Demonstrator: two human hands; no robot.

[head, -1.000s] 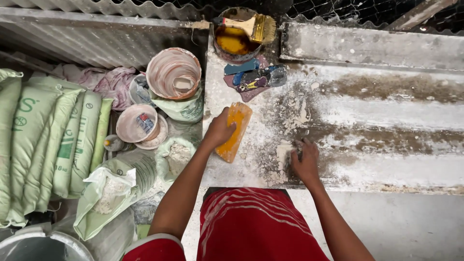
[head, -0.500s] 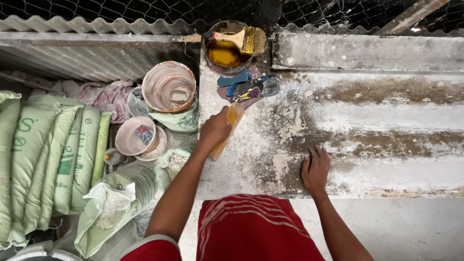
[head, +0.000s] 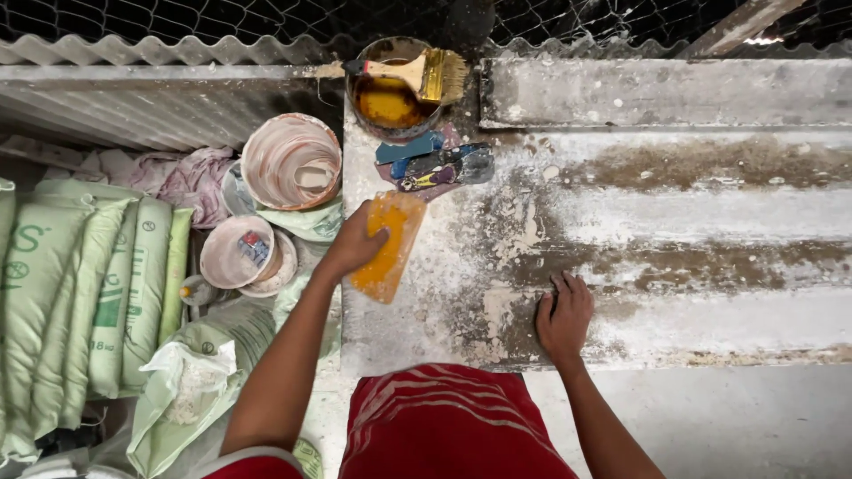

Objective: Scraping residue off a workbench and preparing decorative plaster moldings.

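At the 9 o'clock end of the long grey slab (head: 710, 213), grips a flat orange pad (head: 388, 253) with the left hand (head: 353, 247). Curls the fingers over the pad's left edge and holds it tight, flat side down on the slab. Rests the right hand (head: 563, 319) at 5 o'clock from the pad, near the front edge. Spreads those fingers out flat and loose, holding nothing.

Looks only part done. Shows white powdery smears around the pad and between the two hands, and pale bands running toward 3 o'clock. Shows brown bare streaks too, out toward 3 o'clock and by the right hand. Leaves much of the slab patchy, as far as can be seen.

Up at 12 o'clock from the pad, keeps a tin (head: 386, 105) of yellow-brown liquid, with a brush (head: 424, 74) lying across its rim. Just below the tin, piles a few small tools (head: 435, 165). Off the slab at 9 o'clock, stands two stained bowls (head: 290, 161), with green sacks (head: 89, 293) beyond them.
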